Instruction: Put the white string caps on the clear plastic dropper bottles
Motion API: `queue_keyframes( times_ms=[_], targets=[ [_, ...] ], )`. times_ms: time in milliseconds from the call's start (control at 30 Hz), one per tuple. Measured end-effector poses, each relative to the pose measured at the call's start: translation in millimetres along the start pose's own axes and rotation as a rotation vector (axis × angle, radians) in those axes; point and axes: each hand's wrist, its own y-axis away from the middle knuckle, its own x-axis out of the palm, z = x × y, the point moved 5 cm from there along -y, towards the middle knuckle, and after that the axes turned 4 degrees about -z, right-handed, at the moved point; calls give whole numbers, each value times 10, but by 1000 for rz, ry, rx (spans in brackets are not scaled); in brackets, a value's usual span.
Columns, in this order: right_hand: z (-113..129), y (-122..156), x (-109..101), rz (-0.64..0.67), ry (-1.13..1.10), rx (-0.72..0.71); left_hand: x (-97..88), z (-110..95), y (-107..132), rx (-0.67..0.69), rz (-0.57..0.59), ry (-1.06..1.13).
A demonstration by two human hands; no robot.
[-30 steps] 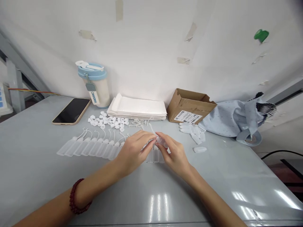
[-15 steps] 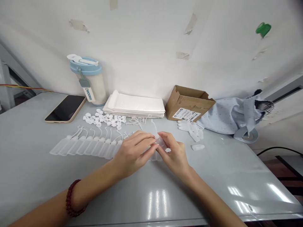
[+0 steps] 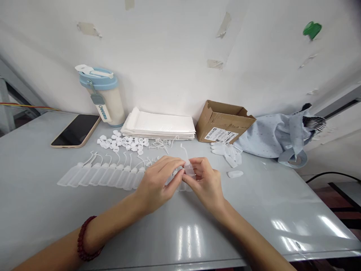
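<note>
A small translucent plastic bottle (image 3: 189, 170) with a thin white tube rising from its neck is held upright between my hands. My left hand (image 3: 156, 182) has its fingertips closed at the bottle's left side, near the neck. On the other side, my right hand (image 3: 208, 183) grips the bottle with thumb and fingers. To the left lies a slanted row of similar bottles (image 3: 103, 175) with bent tubes sticking out; its right end passes behind my left hand. More translucent bottles show partly below the held one, between my hands.
White caps (image 3: 121, 142) and loose thin tubes (image 3: 161, 144) lie before a stack of white envelopes (image 3: 165, 122). Behind stand a tumbler (image 3: 109, 101), a phone (image 3: 76, 130) and a cardboard box (image 3: 222, 122). At right are loose bottles (image 3: 228, 152), a single bottle (image 3: 235, 174) and a blue cloth bag (image 3: 267, 137).
My left fingers have drawn back slightly from the bottle's front, so more of it shows. The view has shifted a little; the laid-out things have stayed put.
</note>
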Motion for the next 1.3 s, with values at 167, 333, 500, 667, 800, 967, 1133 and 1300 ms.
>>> queue_keyframes(
  times_ms=[167,333,500,667,800,967,1133,1300],
  targets=[
    [-9,-16,-18,3,-79,130,18,15,32,-41,80,-3],
    [-35,-28,5,66,-195,226,67,8,54,-56,253,26],
    [-27,-27,32,100,-263,296,149,-10,78,-27,316,-53],
    [30,6,55,119,-162,273,170,-27,113,-3,245,-123],
    [51,-19,47,228,-340,317,125,-26,84,-46,171,-94],
    [73,-97,12,431,-655,378,91,-35,16,-112,202,-3],
    [52,-128,-23,402,-677,380,93,-19,26,-174,252,27],
    [73,-150,-61,390,-674,331,100,8,47,-205,263,7]
  ],
)
